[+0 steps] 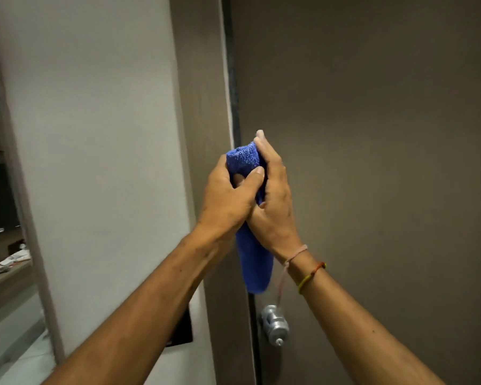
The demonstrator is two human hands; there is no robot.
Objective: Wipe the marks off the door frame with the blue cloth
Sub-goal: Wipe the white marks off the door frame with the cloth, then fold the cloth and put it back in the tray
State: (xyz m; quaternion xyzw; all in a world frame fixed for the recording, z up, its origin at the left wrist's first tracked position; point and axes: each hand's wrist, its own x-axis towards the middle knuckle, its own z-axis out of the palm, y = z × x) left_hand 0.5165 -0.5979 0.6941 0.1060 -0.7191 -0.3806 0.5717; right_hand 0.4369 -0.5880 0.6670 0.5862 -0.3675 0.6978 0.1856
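Observation:
A blue cloth (254, 262) is bunched between both my hands in front of the door's edge. My left hand (228, 198) grips it from the left, thumb across the front. My right hand (275, 201) lies against its right side, fingers pointing up. The cloth's top pokes out above the hands and its lower end hangs below my wrists. The brown door frame (203, 93) runs upright just behind and left of the hands. A pale streak and a dark seam follow the frame's right edge. Whether the cloth touches the frame I cannot tell.
The brown door (372, 162) fills the right side, with a silver knob (274, 325) below my hands. A white wall (100, 134) stands left of the frame, with a dark plate (182, 329) low on it. At the far left, a shelf (9, 270) holds clutter.

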